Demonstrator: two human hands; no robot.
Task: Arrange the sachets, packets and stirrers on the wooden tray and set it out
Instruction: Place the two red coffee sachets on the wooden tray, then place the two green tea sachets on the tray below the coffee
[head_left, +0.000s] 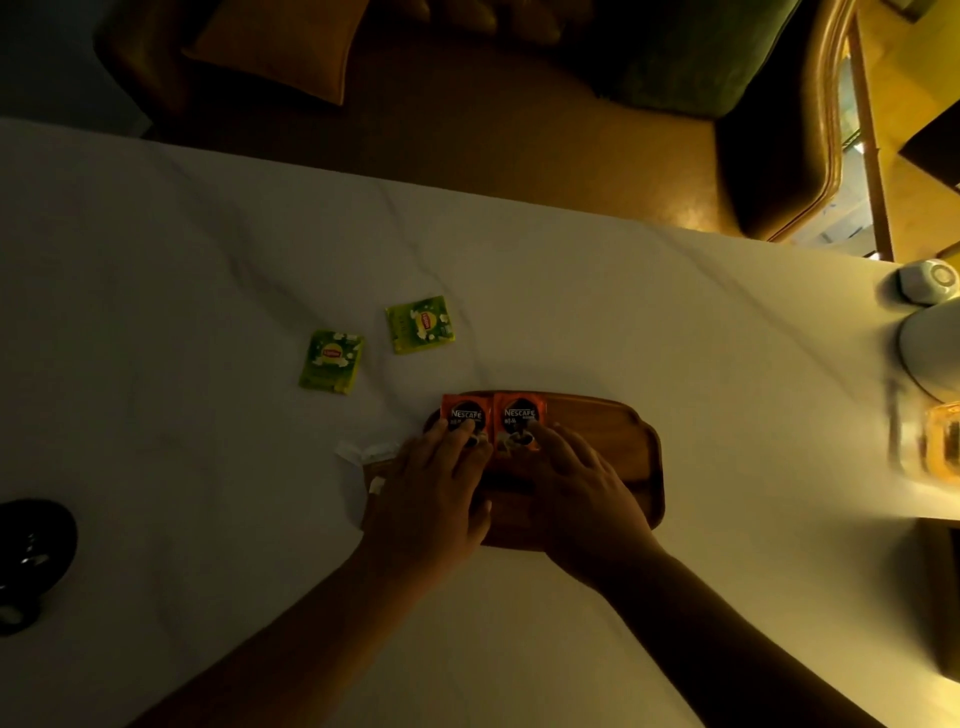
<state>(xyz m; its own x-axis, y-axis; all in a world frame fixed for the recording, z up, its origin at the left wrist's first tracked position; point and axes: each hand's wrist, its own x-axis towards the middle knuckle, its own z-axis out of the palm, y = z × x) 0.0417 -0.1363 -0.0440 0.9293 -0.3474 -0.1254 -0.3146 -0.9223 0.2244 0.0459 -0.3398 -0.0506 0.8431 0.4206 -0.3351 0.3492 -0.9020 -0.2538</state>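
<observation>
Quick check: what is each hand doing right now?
Left hand: open, fingers flat on left coffee sachet.
Right hand: open, fingertips on right coffee sachet.

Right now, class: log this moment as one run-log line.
left hand: on left coffee sachet | right hand: on right coffee sachet | tray: two sachets | table: two tea packets

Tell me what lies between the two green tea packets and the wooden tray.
In the head view, only bare white tabletop separates the two green tea packets from the wooden tray. Nothing sits in that stretch.
</observation>
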